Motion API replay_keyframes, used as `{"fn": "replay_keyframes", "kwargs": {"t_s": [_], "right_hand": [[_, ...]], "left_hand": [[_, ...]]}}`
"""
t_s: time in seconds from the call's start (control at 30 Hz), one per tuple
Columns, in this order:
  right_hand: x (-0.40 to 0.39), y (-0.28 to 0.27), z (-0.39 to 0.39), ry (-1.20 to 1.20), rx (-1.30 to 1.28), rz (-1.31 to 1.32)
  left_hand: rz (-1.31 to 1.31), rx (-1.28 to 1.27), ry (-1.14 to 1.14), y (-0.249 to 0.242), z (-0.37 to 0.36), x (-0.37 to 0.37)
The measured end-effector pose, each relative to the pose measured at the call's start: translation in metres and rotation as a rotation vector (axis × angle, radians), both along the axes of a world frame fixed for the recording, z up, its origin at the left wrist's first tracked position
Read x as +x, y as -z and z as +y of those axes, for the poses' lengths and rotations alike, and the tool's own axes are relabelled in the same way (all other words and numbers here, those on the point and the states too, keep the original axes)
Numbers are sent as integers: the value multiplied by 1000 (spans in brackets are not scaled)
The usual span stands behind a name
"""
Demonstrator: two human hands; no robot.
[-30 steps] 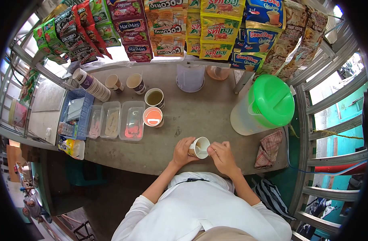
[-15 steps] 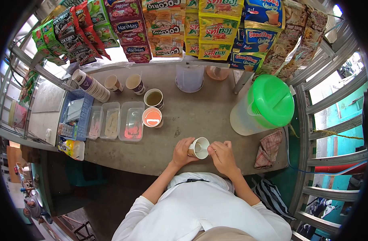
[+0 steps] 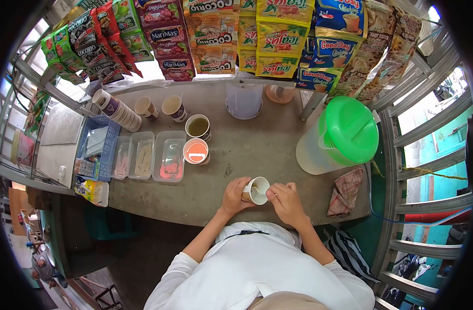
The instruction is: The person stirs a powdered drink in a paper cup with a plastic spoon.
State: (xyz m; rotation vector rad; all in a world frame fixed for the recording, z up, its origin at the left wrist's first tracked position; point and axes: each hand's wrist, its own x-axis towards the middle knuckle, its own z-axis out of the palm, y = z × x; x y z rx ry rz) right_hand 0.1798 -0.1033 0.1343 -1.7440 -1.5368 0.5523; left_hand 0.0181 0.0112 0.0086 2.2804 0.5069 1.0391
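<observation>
My left hand [image 3: 234, 196] is wrapped around a paper cup [image 3: 258, 191], whose open mouth tilts toward me near the front edge of the counter. Pinched closed at the cup's right rim is my right hand [image 3: 285, 202]; what its fingers hold, if anything, I cannot tell. A pale streak shows inside the cup beside those fingertips. Beyond the hands stand a cup of orange-red drink [image 3: 196, 151] and, just behind it, a cup of greenish-brown liquid [image 3: 199, 126].
A pitcher with a green lid [image 3: 348, 129] stands right, near a checked cloth [image 3: 345, 192]. Clear plastic containers [image 3: 169, 138], a blue basket [image 3: 111, 135] and stacked paper cups [image 3: 116, 110] are left. Sachet strips [image 3: 282, 39] hang overhead. Metal bars [image 3: 431, 204] line the right side.
My right fingers have shifted very slightly at the cup's rim, and the pale streak inside looks different. The cup and my left hand stay in place.
</observation>
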Motion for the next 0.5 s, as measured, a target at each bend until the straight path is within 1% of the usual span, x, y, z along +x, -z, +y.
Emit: {"fn": "replay_keyframes", "kwargs": {"t_s": [0.1, 0.2, 0.5], "right_hand": [[-1, 1, 0, 33, -8, 6], [1, 2, 0, -3, -14, -3], [-1, 0, 1, 29, 10, 14]], "left_hand": [[-10, -9, 0, 1, -1, 0], [-7, -5, 2, 0, 0, 0], [-65, 19, 16, 4, 0, 0]]}}
